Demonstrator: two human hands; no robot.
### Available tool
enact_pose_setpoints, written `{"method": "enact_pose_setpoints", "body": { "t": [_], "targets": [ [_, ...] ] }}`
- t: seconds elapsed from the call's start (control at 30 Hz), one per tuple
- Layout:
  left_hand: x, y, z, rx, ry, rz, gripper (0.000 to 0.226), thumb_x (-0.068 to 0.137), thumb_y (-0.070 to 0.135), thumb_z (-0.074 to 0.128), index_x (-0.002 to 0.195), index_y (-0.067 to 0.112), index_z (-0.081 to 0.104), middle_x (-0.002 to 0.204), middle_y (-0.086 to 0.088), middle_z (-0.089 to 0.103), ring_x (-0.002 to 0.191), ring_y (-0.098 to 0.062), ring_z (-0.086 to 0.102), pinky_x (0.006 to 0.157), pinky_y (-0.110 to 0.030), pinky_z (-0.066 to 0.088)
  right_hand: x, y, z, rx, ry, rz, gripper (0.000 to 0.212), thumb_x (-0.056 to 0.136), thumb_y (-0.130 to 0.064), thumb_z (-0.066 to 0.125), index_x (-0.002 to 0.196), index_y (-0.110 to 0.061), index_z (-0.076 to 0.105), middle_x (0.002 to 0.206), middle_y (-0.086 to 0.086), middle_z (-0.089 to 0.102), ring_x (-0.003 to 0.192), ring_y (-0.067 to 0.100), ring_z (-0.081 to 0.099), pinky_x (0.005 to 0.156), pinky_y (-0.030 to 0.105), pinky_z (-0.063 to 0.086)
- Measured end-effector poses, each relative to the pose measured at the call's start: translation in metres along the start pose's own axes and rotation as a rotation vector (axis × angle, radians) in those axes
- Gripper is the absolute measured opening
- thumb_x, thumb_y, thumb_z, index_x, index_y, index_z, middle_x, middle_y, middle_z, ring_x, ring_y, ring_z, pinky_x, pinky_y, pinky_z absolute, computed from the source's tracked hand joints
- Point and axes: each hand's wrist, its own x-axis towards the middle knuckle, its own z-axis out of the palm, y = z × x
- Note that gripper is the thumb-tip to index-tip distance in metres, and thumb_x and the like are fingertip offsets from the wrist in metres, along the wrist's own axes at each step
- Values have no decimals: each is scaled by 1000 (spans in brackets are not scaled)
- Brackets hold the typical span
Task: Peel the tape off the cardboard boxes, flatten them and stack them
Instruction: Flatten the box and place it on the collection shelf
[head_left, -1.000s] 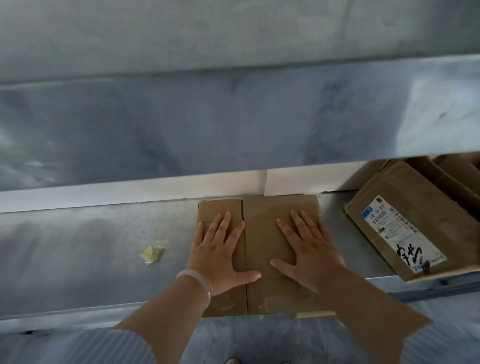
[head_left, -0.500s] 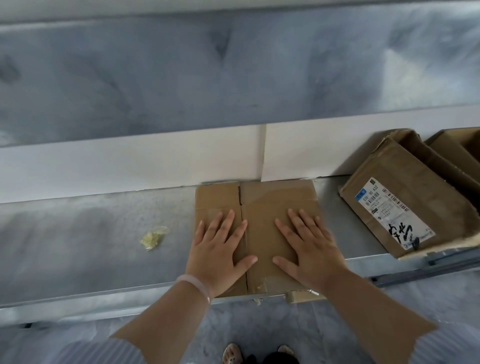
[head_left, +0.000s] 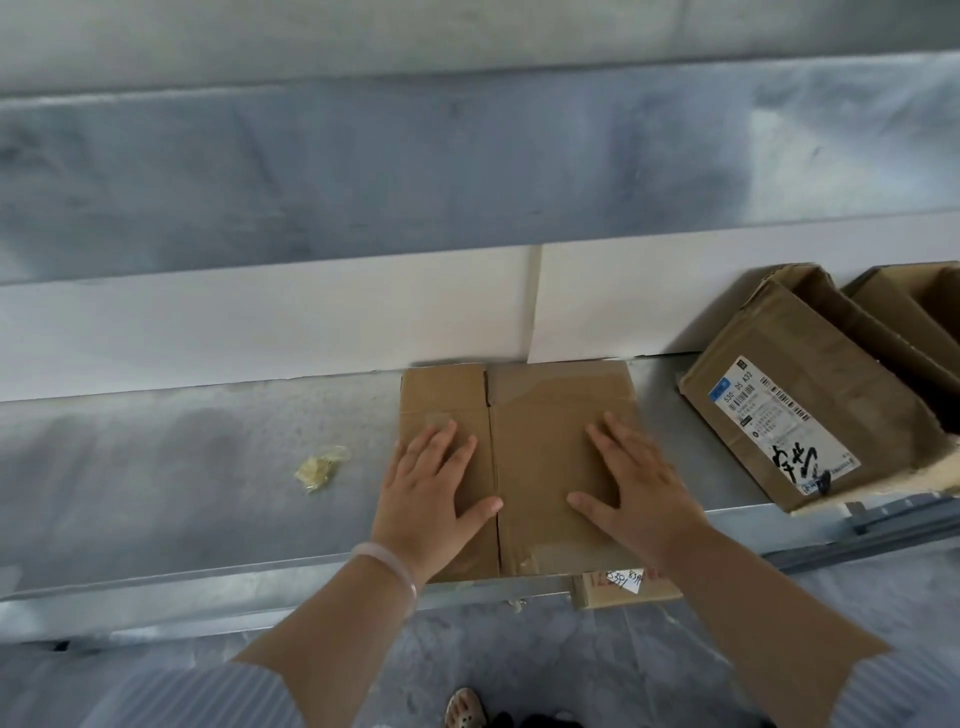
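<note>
A long grey metal shelf (head_left: 156, 467) carries the work. At its front edge, against the white back panel (head_left: 260, 322), a flattened brown cardboard box (head_left: 540, 457) is pressed down by the left hand (head_left: 428, 499) and right hand (head_left: 631, 493), both spread flat, palms down, nothing gripped. Flattening is best finished with even pressure along the creases. To the right, an open labelled brown carton (head_left: 800, 384) lies tilted; its contents cannot be seen. A crumpled yellowish tape scrap (head_left: 319, 467) lies left.
</note>
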Motion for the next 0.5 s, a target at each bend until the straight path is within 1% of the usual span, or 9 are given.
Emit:
{"method": "enact_pose_setpoints", "body": {
  "t": [0.03,0.07,0.1,0.17,0.23,0.3,0.4,0.5],
  "targets": [
    [-6,-2,-2,8,12,-71,86,79,82,13,151,35,17,161,3,5,148,-21,1,119,-41,-1,-4,3,-2,20,7,84,99,74,-82,38,153,-39,-4,161,-10,-11,148,14,-6,118,39,6],
    [-14,-4,-3,19,13,-151,86,78,82,15,151,36,15,161,0,6,147,-25,4,118,-43,4,-8,6,-2,17,6,156,104,73,-84,40,153,-36,-6,162,-5,-9,148,19,-4,118,43,7],
    [-23,-4,-3,22,2,-227,85,78,83,16,150,38,14,160,-2,8,145,-28,7,117,-44,9,-14,8,-2,3,6,198,107,72,-85,39,153,-34,-9,162,-2,-7,149,23,-3,118,43,4],
    [-39,-1,-3,0,-37,-332,84,78,83,21,150,41,12,158,-4,13,143,-29,13,116,-45,16,-25,11,-2,-10,26,208,108,72,-86,36,154,-30,-6,162,-1,1,149,21,-2,118,41,-4],
    [-47,6,-4,-46,-67,-382,83,78,81,31,149,41,14,156,-4,17,141,-28,16,114,-45,20,-33,10,-3,22,60,204,105,73,-82,43,154,-29,3,161,-2,10,148,19,4,119,40,-3],
    [-50,14,-6,-138,-84,-437,84,78,77,43,149,40,18,155,-2,17,140,-27,16,113,-46,22,-38,7,-6,70,69,224,103,73,-78,53,154,-30,11,160,-2,15,147,20,9,119,41,3],
    [-55,27,-10,-324,-57,-500,87,76,69,58,149,37,22,152,-1,16,138,-26,18,114,-43,26,-45,8,-10,119,65,232,104,71,-72,62,153,-32,13,160,-3,16,145,22,13,118,41,10],
    [-66,39,-12,-520,5,-504,92,76,59,68,151,34,21,149,4,11,139,-25,18,117,-39,25,-52,13,-18,141,69,220,106,70,-69,66,153,-33,12,161,-5,12,145,22,13,118,42,13]
  ]
}}
